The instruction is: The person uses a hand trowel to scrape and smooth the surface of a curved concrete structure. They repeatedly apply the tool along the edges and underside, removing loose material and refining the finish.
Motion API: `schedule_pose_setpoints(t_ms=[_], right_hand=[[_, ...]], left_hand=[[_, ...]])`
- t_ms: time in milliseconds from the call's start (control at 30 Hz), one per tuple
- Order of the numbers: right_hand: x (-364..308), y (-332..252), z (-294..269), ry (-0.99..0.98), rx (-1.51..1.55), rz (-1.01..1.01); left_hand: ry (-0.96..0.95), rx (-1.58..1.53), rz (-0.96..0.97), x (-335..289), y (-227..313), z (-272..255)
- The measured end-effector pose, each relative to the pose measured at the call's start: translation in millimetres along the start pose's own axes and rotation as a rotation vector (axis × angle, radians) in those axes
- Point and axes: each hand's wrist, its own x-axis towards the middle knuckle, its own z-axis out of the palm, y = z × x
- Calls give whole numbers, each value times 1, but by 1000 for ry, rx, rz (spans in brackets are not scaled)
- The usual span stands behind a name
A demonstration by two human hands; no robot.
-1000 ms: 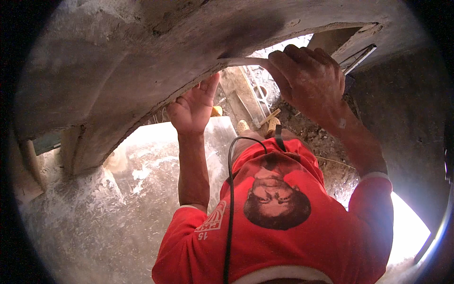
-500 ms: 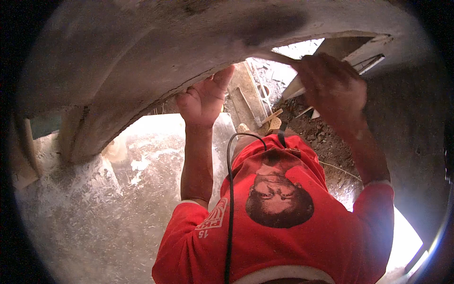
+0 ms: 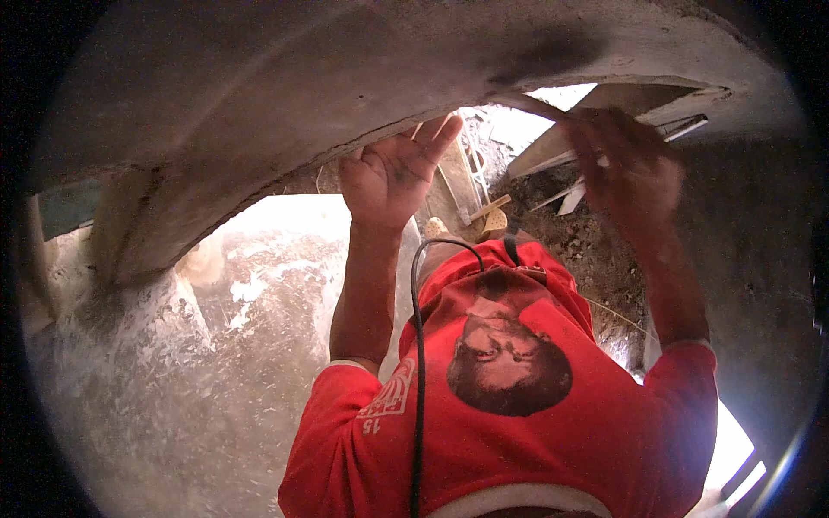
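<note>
A grey plastered surface [image 3: 285, 112] spans the top of the view, its lower edge rough and cracked. Up against that edge is my left hand [image 3: 393, 177], open, palm showing and fingers apart; some fingertips disappear behind the edge. My right hand [image 3: 626, 168], smeared by motion, is closed on a thin flat tool [image 3: 540, 107] seen nearly edge-on. The tool's far end meets the underside of the surface beside a dark, damp-looking patch [image 3: 553, 56]. Its exact kind cannot be made out.
A pale, whitish-smeared slab [image 3: 242, 380] lies at the left. A dark wall [image 3: 743, 233] rises on the right. Down below are rubble [image 3: 596, 250], a wooden strip [image 3: 490, 210] and a white bar [image 3: 686, 128]. A black cable [image 3: 420, 345] runs down my red shirt.
My left hand has shifted slightly right, its fingers more spread. My right hand has moved a little right and down with the tool. The view has shifted slightly too.
</note>
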Motion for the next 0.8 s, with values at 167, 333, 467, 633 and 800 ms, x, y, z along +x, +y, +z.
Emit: schedule_pose_setpoints(t_ms=[167,333,467,633,800], right_hand=[[15,-53,30,-127,174,30],[-4,4,-6,-34,142,157],[19,-37,13,41,25,-174],[16,-36,2,-42,53,-60],[19,-48,26,17,76,-57]], left_hand=[[126,-18,28,2,-2,17],[-15,-9,-6,0,2,6],[77,-19,11,-1,-1,9],[16,78,22,-9,6,6],[126,36,33,-11,2,9]])
